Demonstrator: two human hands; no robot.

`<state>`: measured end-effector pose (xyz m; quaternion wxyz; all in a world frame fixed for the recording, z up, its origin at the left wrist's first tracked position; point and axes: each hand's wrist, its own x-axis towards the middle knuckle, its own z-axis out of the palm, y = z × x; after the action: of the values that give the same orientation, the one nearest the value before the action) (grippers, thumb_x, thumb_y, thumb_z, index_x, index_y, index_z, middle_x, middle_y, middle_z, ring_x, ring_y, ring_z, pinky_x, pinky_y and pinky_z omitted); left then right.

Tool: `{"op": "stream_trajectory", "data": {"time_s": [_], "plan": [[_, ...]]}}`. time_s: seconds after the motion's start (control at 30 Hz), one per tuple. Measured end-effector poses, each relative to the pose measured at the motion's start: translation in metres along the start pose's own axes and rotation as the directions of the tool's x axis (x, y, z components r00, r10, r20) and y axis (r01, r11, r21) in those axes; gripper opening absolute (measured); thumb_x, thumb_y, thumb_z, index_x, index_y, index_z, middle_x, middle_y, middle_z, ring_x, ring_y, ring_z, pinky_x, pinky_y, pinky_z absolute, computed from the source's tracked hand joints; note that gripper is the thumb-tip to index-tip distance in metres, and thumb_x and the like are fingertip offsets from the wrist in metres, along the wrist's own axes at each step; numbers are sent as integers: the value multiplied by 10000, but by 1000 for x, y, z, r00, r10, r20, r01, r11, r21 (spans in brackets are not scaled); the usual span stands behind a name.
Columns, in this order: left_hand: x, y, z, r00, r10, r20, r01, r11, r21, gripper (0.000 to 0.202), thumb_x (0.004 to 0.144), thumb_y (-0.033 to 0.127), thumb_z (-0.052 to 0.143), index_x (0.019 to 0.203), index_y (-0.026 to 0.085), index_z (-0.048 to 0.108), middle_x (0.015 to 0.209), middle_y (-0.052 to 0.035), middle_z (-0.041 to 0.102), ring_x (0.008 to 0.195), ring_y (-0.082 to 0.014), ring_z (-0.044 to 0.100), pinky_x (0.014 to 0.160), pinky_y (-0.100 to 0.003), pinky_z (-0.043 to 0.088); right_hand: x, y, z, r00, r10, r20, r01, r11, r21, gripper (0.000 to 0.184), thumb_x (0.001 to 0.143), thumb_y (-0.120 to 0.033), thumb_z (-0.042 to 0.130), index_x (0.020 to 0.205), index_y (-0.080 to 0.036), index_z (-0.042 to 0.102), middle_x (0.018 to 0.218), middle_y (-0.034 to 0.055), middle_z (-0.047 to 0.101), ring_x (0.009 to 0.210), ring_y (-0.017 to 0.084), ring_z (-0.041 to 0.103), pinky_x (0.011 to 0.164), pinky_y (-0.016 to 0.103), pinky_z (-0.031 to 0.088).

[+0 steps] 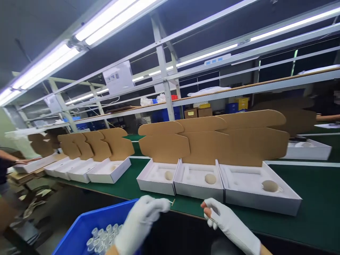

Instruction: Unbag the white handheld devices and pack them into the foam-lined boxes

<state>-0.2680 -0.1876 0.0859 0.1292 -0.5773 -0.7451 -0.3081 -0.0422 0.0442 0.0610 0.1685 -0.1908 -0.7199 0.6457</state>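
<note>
My left hand [146, 219], in a white glove, reaches over the right rim of a blue bin [79, 225]. Its fingers are bent and pressed together, slightly blurred, and hide whatever they may hold. Right by its fingertips a small pale T-shaped mark or piece [173, 202] shows at the table edge; I cannot tell which. Small clear plastic fittings [102, 237] lie in the bin. My right hand [221, 217], gloved with bare thumb and index tips, is half curled with nothing visible between them. It hovers before the middle white box [199, 189].
White boxes with raised brown lids line the green table [313, 198]; foam inserts and round beige pieces [210, 179] lie in the nearer ones. Further boxes [108, 173] stand left, near another person's hand [23, 161]. A metal shelf frame [162, 67] rises behind.
</note>
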Motion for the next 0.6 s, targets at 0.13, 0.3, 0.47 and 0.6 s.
{"op": "stream_trajectory", "data": {"time_s": [0.13, 0.3, 0.47, 0.6], "plan": [[74, 109, 90, 844, 531, -72, -517, 843, 147, 297, 1058, 184, 419, 951, 208, 696, 721, -7, 589, 630, -164, 520, 562, -289, 413, 4, -5, -28, 996, -45, -75, 49, 997, 52, 748, 744, -935, 593, 854, -196, 559, 710, -23, 498, 642, 143, 419, 638, 302, 365], [117, 141, 166, 731, 634, -252, -604, 773, 192, 277, 1056, 152, 422, 1163, 122, 675, 687, -15, 597, 596, -172, 501, 543, -310, 393, 3, 14, -99, 974, -14, -225, 4, 999, -42, 721, 772, -938, 520, 673, -232, 416, 629, -20, 451, 648, 168, 399, 684, 334, 375], [131, 130, 222, 866, 375, -330, -434, 892, -125, 315, 1048, 150, 423, 1193, 227, 692, 711, -19, 621, 636, -177, 573, 571, -281, 460, 41, 24, -165, 947, -92, -309, -100, 827, -554, 592, 893, -783, 406, 747, -231, 563, 721, 25, 576, 671, 201, 506, 635, 325, 419], [121, 116, 245, 966, -224, -133, 51, 663, -747, 213, 1004, 260, 527, 1046, 229, 734, 820, -28, 625, 636, -154, 617, 618, -282, 551, 87, 31, -198, 903, -125, -410, -239, 648, -723, 467, 868, -588, 655, 611, -215, 541, 643, 40, 585, 623, 192, 547, 603, 318, 419]]}}
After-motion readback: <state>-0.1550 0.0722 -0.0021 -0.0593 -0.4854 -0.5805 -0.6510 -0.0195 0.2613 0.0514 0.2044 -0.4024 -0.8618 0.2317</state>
